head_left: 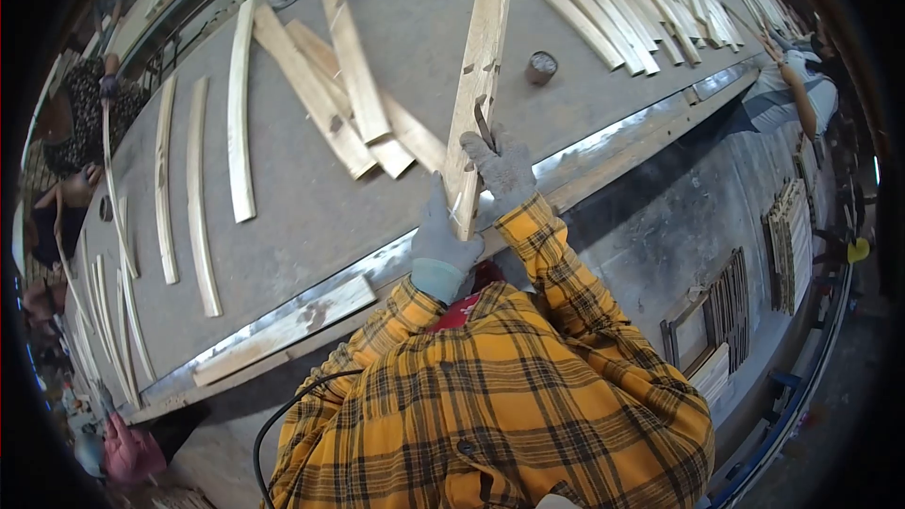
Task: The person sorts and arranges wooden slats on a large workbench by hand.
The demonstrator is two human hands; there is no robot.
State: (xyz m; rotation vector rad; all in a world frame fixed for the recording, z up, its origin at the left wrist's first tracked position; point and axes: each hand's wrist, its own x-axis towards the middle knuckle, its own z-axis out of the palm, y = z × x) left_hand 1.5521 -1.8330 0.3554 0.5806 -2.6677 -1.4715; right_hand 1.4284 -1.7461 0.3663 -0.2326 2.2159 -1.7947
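Observation:
A long pale wooden slat (483,57) with several notches cut in its edge rises from my hands toward the top of the view. My left hand (439,238), in a grey glove, grips its lower end from the left. Pressed against the slat's right side is my right hand (502,172), also in a grey glove, which holds a thin dark tool at one of the notches. Both sleeves are yellow plaid.
The grey workbench (283,198) carries several curved and straight wooden strips (238,113), two small round tins (541,67) and a flat board (283,328) at its metal front edge. Other people work at the left and upper right. Stacked wooden frames (726,311) lie on the floor.

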